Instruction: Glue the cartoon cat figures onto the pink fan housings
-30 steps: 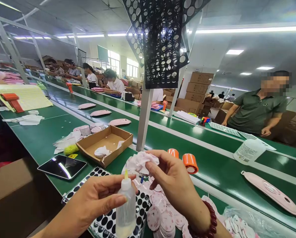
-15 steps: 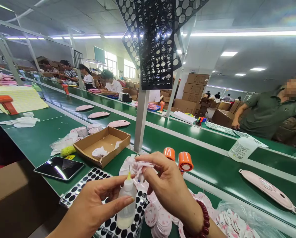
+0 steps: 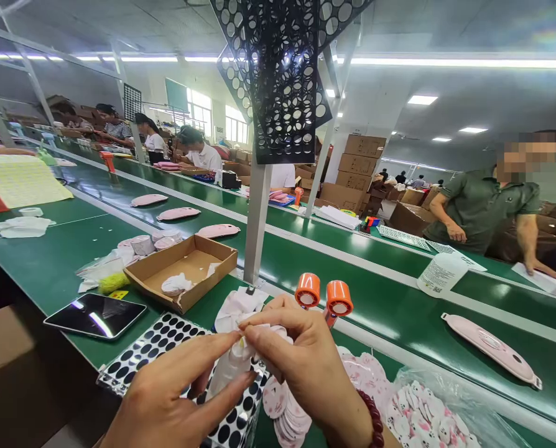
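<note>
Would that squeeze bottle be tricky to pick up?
The squeeze bottle is probably light and soft, since its plastic looks thin and translucent. Its smooth sides may feel slippery, and its narrow shape could tip if stood up.

Before you: green conveyor bench (image 3: 58, 261); white sheet with black dots (image 3: 166, 348); pink-printed round stickers (image 3: 287, 414); orange tape rolls (image 3: 308, 290).

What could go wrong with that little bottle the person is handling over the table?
The squeeze bottle in the left hand leans over a sheet of black dot stickers, so a drip might spoil them. The right hand is pinching a white tissue at the bottle's tip, so a hard squeeze could wet the fingers. Nearby pink round pads could get splashed too.
</note>
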### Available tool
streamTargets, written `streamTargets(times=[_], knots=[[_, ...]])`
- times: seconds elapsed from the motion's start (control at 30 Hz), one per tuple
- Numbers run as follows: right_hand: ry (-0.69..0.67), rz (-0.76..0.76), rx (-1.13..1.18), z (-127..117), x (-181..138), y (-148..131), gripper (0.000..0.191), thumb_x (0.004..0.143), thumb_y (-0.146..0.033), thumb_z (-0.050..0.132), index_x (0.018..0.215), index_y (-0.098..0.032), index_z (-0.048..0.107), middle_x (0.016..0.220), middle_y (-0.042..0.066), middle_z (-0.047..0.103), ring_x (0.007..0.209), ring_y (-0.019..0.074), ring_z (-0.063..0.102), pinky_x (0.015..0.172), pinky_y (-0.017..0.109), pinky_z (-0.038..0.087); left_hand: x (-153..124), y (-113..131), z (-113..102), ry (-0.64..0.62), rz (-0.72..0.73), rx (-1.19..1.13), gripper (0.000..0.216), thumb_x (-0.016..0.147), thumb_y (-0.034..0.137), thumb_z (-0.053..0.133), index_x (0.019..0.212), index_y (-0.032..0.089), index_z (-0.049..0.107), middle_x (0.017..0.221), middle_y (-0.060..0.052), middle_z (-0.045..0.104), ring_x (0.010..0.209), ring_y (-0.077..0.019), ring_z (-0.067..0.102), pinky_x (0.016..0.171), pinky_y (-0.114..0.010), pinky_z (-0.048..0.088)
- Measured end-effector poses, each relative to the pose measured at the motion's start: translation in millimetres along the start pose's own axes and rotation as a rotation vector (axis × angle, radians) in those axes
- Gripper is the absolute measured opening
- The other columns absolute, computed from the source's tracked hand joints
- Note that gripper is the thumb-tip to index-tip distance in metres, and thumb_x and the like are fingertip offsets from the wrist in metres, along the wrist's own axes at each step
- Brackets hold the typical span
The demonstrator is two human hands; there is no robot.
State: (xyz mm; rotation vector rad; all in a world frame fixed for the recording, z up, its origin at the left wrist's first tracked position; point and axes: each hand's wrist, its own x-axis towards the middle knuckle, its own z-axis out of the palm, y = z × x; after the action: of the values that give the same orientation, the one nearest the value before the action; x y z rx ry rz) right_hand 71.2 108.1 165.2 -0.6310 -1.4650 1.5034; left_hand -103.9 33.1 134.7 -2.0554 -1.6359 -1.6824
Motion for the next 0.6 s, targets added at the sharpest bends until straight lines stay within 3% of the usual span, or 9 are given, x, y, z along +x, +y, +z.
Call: streamTargets(times=[0.2, 0.3, 0.4, 0.5, 0.6], knots=[[0.049, 0.005, -0.002, 1.4, -5.4, -1.3, 0.012, 0.077, -0.031, 0.081, 0.075, -0.031, 0.092, 0.088, 0.003, 0.077, 0.087, 0.0220, 0.068, 0.088, 0.038, 0.055, -6.2, 1.7, 4.4, 0.037, 0.050, 0.033, 0.021, 0.094, 0.049, 0.087, 0.114, 0.047, 0.086, 0.082, 0.013, 0.083, 0.052, -0.0093, 0.066, 0.065, -0.014, 0.059], [0.089, 0.017, 0.007, 2.6, -7.9, 0.2, 0.012, 0.075, -0.031, 0.079, 0.074, -0.031, 0.092, 0.088, 0.003, 0.080, 0.086, 0.0229, 0.069, 0.091, 0.040, 0.056, -12.0, -1.0, 7.4, 0.065, 0.064, 0.065, 0.024, 0.094, 0.052, 0.087, 0.117, 0.048, 0.086, 0.098, 0.011, 0.090, 0.071, -0.0129, 0.081, 0.076, -0.015, 0.063], [0.130, 0.028, 0.037, 4.2, -9.6, 4.5, 0.011, 0.073, -0.032, 0.080, 0.072, -0.029, 0.090, 0.085, 0.004, 0.082, 0.087, 0.0249, 0.070, 0.095, 0.042, 0.057, -17.5, -5.4, 11.2, 0.082, 0.049, 0.086, 0.025, 0.093, 0.055, 0.087, 0.116, 0.045, 0.089, 0.103, 0.006, 0.092, 0.081, -0.0193, 0.086, 0.088, -0.023, 0.067], [0.182, 0.004, 0.041, 6.0, -10.7, 12.7, 0.012, 0.075, -0.030, 0.079, 0.074, -0.027, 0.091, 0.086, 0.004, 0.083, 0.087, 0.0243, 0.070, 0.094, 0.041, 0.057, -20.4, -9.5, 15.7, 0.084, 0.067, 0.090, 0.027, 0.094, 0.053, 0.087, 0.117, 0.041, 0.089, 0.104, 0.004, 0.092, 0.079, -0.0201, 0.086, 0.086, -0.025, 0.069], [0.236, -0.005, 0.059, 7.9, -11.3, 21.3, 0.011, 0.076, -0.027, 0.078, 0.075, -0.026, 0.089, 0.086, 0.003, 0.082, 0.088, 0.0242, 0.072, 0.094, 0.039, 0.059, -20.7, -12.2, 19.4, 0.079, 0.103, 0.101, 0.027, 0.094, 0.048, 0.088, 0.120, 0.041, 0.086, 0.107, 0.006, 0.092, 0.077, -0.0152, 0.084, 0.082, -0.019, 0.066]])
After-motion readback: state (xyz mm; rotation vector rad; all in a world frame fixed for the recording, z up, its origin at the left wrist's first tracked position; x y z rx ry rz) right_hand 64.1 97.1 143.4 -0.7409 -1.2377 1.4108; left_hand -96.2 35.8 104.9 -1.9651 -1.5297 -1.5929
